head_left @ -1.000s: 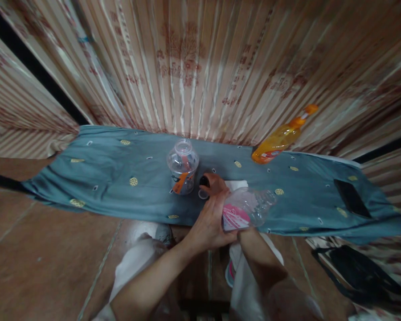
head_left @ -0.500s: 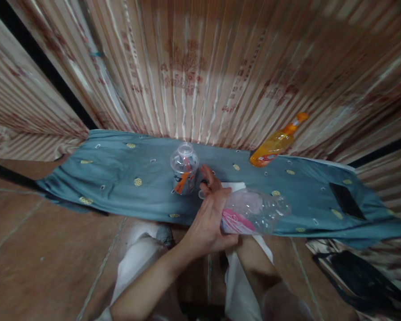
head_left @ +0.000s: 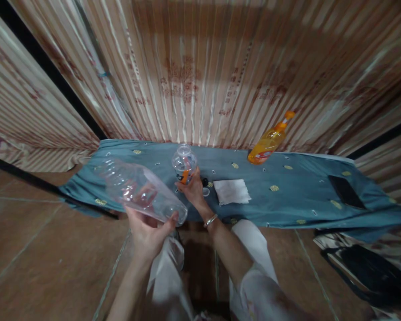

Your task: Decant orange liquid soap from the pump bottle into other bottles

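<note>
My left hand [head_left: 149,229] grips a large clear plastic bottle [head_left: 142,191] near its base and holds it tilted, its body slanting up to the left over the edge of the blue cloth [head_left: 120,162]. My right hand [head_left: 194,189] reaches forward, and its fingers curl round the lower side of a small clear bottle [head_left: 184,161] with an orange label, which stands upright on the cloth. A small clear cap [head_left: 206,192] and a dark cap [head_left: 204,181] lie just right of that hand.
A white napkin [head_left: 231,191] lies flat on the cloth, right of my right hand. An orange bottle [head_left: 269,140] leans by the striped curtain [head_left: 200,80] at the back. A black phone [head_left: 345,191] lies far right; a dark bag [head_left: 364,272] sits on the tiled floor.
The large clear bottle has swung from the right, over the napkin, to the left in my left hand alone. My right hand has let it go and moved to the small bottle.
</note>
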